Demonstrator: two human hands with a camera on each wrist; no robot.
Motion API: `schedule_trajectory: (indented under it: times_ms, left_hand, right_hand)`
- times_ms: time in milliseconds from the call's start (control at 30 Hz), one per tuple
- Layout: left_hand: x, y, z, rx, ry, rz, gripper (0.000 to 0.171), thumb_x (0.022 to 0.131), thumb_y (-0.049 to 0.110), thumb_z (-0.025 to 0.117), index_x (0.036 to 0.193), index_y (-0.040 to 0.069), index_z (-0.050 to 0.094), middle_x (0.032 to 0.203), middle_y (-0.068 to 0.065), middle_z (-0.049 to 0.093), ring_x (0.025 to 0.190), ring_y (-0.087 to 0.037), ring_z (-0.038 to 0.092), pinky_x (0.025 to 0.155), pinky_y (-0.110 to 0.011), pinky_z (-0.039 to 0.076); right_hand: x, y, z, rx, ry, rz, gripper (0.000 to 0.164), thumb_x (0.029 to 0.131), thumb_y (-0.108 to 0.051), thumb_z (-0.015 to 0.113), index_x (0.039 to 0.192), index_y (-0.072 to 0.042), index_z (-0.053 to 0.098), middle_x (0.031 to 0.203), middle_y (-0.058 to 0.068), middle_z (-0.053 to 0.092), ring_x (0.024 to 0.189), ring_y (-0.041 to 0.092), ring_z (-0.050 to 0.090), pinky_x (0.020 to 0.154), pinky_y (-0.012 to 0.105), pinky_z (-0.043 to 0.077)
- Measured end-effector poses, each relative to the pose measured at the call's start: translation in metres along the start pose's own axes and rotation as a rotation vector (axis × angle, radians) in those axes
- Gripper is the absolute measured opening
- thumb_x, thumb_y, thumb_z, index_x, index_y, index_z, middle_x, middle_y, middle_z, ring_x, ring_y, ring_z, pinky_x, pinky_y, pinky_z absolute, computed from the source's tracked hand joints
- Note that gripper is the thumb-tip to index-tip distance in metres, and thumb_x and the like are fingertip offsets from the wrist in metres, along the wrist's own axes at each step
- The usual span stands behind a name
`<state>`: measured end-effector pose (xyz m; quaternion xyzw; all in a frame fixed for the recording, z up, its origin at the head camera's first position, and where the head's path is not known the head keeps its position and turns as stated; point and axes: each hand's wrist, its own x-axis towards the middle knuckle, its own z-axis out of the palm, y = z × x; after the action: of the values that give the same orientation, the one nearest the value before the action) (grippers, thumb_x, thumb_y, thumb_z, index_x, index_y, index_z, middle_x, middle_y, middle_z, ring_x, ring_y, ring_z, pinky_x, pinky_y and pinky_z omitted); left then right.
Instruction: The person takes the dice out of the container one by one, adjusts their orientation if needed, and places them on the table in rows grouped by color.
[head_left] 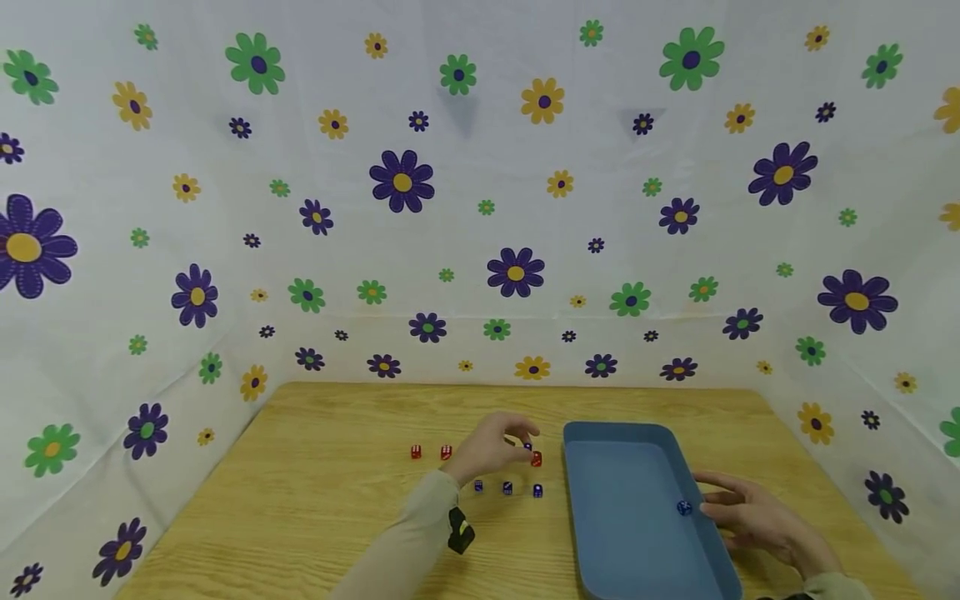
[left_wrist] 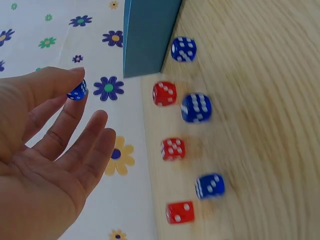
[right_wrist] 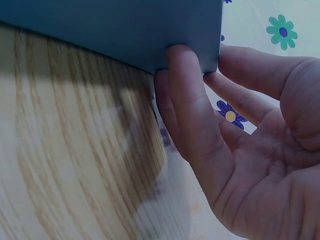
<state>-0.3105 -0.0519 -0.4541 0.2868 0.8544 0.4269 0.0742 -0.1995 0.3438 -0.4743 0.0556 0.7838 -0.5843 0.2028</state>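
Note:
My left hand pinches a blue die between thumb and fingertip, raised over the table. Below it stand red dice in a back row and blue dice in a front row; one red die shows just under the fingertips. My right hand grips the right side wall of a blue tray, with one finger along the outer wall. Inside the tray, near that wall, lies another blue die. The left hand and wrist overlap part of the back row in the head view.
The wooden table is enclosed at the back and sides by white flower-print cloth. The tray's left wall stands close to the right end of the dice rows. A dark wrist strap is on my left sleeve.

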Motion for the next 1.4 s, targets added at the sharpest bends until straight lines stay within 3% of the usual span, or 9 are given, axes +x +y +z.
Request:
schedule_trajectory:
  times_ms: [267, 467, 633, 900, 1400]
  left_hand:
    - [-0.021, -0.019, -0.018, 0.004, 0.039, -0.051, 0.029, 0.089, 0.009, 0.071, 0.117, 0.009, 0.068, 0.097, 0.002, 0.066, 0.102, -0.024, 0.061, 0.080, -0.036, 0.051]
    - [-0.038, -0.037, -0.036, 0.001, 0.065, -0.049, 0.029, 0.089, 0.006, 0.070, 0.118, 0.005, 0.068, 0.103, -0.007, 0.067, 0.099, -0.024, 0.062, 0.082, -0.039, 0.053]
    - [-0.049, -0.050, -0.046, 0.035, 0.110, -0.084, 0.031, 0.089, 0.008, 0.070, 0.119, 0.006, 0.067, 0.106, -0.005, 0.067, 0.098, -0.022, 0.061, 0.085, -0.041, 0.052]
    - [-0.068, -0.061, -0.061, 0.026, 0.152, -0.126, 0.032, 0.088, 0.005, 0.070, 0.120, 0.006, 0.067, 0.115, -0.011, 0.067, 0.106, -0.024, 0.061, 0.092, -0.046, 0.051]
    - [-0.087, -0.080, -0.079, 0.097, 0.194, -0.217, 0.028, 0.085, 0.008, 0.074, 0.113, 0.013, 0.071, 0.106, 0.001, 0.068, 0.100, -0.018, 0.060, 0.089, -0.043, 0.050]
  right_hand:
    - [0.000, 0.005, -0.002, 0.025, -0.059, -0.017, 0.078, 0.095, -0.022, 0.065, 0.154, 0.001, 0.021, 0.140, 0.034, 0.044, 0.104, 0.021, 0.064, 0.082, 0.044, 0.056]
    - [0.000, 0.004, -0.002, 0.050, -0.068, -0.029, 0.077, 0.095, -0.022, 0.065, 0.154, 0.000, 0.021, 0.142, 0.037, 0.039, 0.106, 0.022, 0.064, 0.083, 0.045, 0.056]
    - [-0.001, 0.004, -0.003, 0.063, -0.065, -0.024, 0.079, 0.094, -0.022, 0.067, 0.154, -0.001, 0.021, 0.140, 0.035, 0.042, 0.105, 0.022, 0.064, 0.083, 0.045, 0.056]
    - [0.001, 0.006, -0.003, 0.073, -0.082, -0.014, 0.078, 0.095, -0.022, 0.065, 0.155, 0.000, 0.019, 0.143, 0.036, 0.039, 0.106, 0.023, 0.065, 0.084, 0.046, 0.056]
    - [0.001, 0.006, -0.003, 0.088, -0.098, -0.026, 0.078, 0.095, -0.020, 0.065, 0.154, 0.001, 0.018, 0.140, 0.031, 0.046, 0.106, 0.023, 0.065, 0.084, 0.046, 0.056]
